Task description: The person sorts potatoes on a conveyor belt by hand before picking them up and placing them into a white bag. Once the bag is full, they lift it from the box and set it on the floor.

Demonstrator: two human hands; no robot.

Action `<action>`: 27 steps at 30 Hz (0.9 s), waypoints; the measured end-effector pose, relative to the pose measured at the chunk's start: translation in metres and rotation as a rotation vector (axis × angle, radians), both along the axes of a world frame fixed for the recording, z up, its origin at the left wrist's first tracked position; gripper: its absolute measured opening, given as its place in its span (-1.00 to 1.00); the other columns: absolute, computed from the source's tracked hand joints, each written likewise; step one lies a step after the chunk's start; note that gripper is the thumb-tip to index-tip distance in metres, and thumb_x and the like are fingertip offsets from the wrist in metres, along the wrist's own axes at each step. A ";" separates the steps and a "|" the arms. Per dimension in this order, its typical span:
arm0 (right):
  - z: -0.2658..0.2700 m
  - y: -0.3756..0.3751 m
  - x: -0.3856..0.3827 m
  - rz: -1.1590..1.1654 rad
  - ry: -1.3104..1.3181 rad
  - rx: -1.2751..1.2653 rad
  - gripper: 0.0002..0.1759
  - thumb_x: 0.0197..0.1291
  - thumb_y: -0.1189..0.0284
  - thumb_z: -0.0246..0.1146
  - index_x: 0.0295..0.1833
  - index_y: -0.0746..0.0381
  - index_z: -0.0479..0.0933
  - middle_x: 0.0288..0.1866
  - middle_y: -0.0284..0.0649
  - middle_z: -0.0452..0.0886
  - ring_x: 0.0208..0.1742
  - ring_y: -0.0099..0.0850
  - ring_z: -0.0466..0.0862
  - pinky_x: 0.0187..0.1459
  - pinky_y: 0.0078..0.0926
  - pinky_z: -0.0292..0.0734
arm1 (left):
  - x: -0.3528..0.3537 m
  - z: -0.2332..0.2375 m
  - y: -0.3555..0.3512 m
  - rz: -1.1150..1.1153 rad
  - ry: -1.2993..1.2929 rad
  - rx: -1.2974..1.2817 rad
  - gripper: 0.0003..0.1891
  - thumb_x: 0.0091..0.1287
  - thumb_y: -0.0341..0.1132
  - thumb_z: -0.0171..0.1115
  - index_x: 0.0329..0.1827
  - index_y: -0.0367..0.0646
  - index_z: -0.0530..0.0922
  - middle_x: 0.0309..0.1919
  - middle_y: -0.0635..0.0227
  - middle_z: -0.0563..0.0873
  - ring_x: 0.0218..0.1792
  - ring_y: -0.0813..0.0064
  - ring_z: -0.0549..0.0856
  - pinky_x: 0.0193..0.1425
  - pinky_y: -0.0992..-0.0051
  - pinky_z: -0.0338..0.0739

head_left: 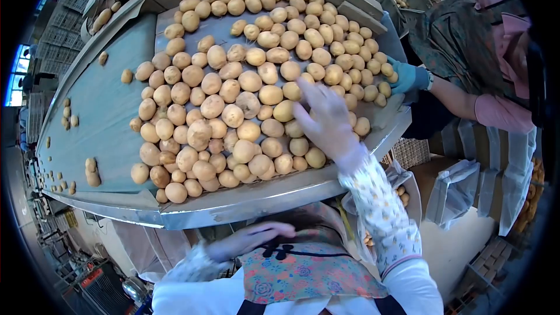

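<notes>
Many round, yellow-brown potatoes [249, 81] lie spread over a metal sorting table [251, 197]. My right hand [324, 118] reaches over the right part of the pile, its fingers apart and close to a few potatoes; no potato is seen held in it. Near my body, in front of the floral apron [309, 277], my left hand [252, 241] is off the table, somewhat blurred, with its fingers stretched out and nothing visible in it.
A green conveyor belt [111, 116] with scattered potatoes runs along the left. At the right, a co-worker's gloved hand [410, 77] touches potatoes at the table's end. Below it stand an open bag [402, 184] with potatoes and other plastic-lined containers [452, 189].
</notes>
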State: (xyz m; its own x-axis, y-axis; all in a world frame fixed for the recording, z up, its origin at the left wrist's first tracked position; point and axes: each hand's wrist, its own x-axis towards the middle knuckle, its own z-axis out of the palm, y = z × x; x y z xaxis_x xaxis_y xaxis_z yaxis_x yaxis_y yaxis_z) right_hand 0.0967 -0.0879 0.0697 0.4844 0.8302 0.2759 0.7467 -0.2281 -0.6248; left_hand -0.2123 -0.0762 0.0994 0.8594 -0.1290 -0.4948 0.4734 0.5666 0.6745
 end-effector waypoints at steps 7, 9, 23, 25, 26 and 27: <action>-0.052 0.180 0.006 0.008 -0.573 -0.023 -0.55 0.15 0.46 0.31 0.20 0.04 0.59 0.11 -0.25 0.67 0.32 -0.27 0.54 0.50 0.10 0.08 | -0.040 0.064 0.043 0.621 -0.095 1.588 -0.60 0.20 -0.52 0.22 0.15 -0.30 0.58 0.03 0.03 0.70 0.10 -0.03 0.65 0.29 0.04 0.47; -0.036 0.182 0.011 0.104 -0.490 -0.194 -0.53 0.16 0.46 0.31 0.23 0.02 0.59 0.12 -0.26 0.68 0.33 -0.29 0.53 0.52 0.08 0.05 | -0.041 0.049 0.055 0.592 -0.104 1.842 -0.55 0.14 -0.52 0.26 0.16 -0.29 0.57 0.02 0.03 0.70 0.06 -0.05 0.66 0.26 0.03 0.51; 0.037 0.104 0.042 -0.054 0.935 0.359 -0.76 0.33 0.53 0.35 0.06 0.36 0.72 -0.06 -0.26 0.77 -0.16 -0.62 0.69 -0.14 -0.69 0.58 | -0.024 0.045 0.060 0.322 -0.007 2.118 -0.62 0.22 -0.46 0.31 0.13 -0.19 0.61 -0.06 0.23 0.77 -0.05 0.26 0.75 0.26 0.12 0.56; 0.036 0.083 0.056 0.044 0.365 0.419 -0.80 0.35 0.55 0.33 0.02 0.38 0.72 0.02 -0.20 0.75 -0.10 -0.57 0.70 -0.06 -0.66 0.60 | -0.023 0.046 0.061 0.328 -0.013 2.118 -0.62 0.21 -0.47 0.32 0.13 -0.19 0.61 -0.05 0.23 0.77 -0.05 0.27 0.75 0.27 0.13 0.56; 0.035 0.070 0.060 0.092 0.081 0.435 -0.82 0.37 0.55 0.32 0.00 0.39 0.72 0.06 -0.16 0.74 -0.07 -0.55 0.70 -0.02 -0.64 0.61 | -0.025 0.047 0.060 0.329 -0.013 2.116 -0.62 0.21 -0.48 0.32 0.13 -0.19 0.61 -0.05 0.23 0.77 -0.05 0.27 0.75 0.27 0.13 0.55; 0.037 0.057 0.062 0.026 0.331 0.491 -0.81 0.39 0.55 0.31 0.03 0.40 0.70 0.10 -0.14 0.73 -0.05 -0.51 0.71 0.02 -0.60 0.62 | -0.026 0.046 0.060 0.328 -0.006 2.129 -0.64 0.22 -0.46 0.32 0.10 -0.20 0.62 -0.06 0.24 0.78 -0.04 0.29 0.75 0.28 0.15 0.54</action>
State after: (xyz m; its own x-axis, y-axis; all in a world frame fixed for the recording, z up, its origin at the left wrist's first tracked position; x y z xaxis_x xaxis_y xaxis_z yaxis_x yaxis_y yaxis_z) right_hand 0.1583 -0.0309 0.1063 0.5915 0.6563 0.4684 0.4952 0.1628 -0.8534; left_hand -0.2382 -0.0159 0.1458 0.7310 0.5852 0.3510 0.5378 -0.8106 0.2316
